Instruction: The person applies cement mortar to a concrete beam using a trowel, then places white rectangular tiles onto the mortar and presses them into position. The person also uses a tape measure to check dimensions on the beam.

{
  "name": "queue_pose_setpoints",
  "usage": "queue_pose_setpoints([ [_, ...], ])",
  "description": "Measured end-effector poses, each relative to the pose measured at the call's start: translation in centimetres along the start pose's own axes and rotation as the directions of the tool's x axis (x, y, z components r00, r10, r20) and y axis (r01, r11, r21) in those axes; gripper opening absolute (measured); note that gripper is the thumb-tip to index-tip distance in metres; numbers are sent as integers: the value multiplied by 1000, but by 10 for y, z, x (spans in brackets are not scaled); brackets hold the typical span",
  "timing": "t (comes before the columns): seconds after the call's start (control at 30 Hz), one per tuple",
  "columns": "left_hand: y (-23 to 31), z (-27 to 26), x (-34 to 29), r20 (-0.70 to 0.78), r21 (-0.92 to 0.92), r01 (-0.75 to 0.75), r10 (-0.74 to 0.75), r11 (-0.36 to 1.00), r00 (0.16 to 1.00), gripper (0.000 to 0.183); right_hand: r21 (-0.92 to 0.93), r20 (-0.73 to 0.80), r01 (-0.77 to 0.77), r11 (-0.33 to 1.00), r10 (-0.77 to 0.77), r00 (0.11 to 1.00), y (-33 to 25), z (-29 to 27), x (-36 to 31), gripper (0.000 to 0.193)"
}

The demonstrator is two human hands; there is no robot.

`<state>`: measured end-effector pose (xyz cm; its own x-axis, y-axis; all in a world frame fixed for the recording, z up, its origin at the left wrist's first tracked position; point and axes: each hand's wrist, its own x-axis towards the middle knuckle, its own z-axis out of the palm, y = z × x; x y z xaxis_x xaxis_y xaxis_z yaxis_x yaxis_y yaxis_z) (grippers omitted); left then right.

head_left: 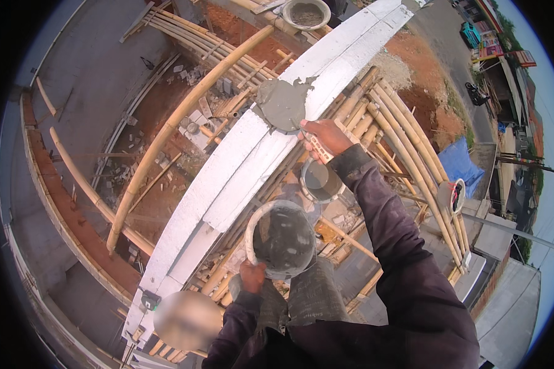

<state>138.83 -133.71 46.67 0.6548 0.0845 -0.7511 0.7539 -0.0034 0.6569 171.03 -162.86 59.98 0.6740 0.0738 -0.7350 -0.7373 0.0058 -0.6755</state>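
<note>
Dark jacket cloth (388, 326) fills the foreground, its right sleeve reaching forward and up at a slant to the right hand (326, 136), whose fingers curl around a pale, patterned tool handle (320, 150). Just beyond lies a mound of wet grey mortar (283, 104), smooth-topped and ragged-edged, on the white block wall (228, 157). Bent close to the body, the left arm brings the left hand (252, 276) to the rim of a round, mortar-smeared bucket (248, 240), fingers clasping its edge. Smooth, rounded bamboo poles (406, 147) stand right of the wall.
</note>
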Motion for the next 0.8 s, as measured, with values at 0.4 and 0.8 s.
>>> queue_pose_setpoints([
  [0.4, 27, 5, -1, 75, -121, 21, -12, 992, 997, 14, 240, -425, 270, 932, -149, 893, -11, -97, -9, 33],
  [0.8, 103, 56, 8, 160, -193, -67, 99, 979, 982, 15, -752, -263, -114, 649, -138, 955, 177, 19, -177, 31],
])
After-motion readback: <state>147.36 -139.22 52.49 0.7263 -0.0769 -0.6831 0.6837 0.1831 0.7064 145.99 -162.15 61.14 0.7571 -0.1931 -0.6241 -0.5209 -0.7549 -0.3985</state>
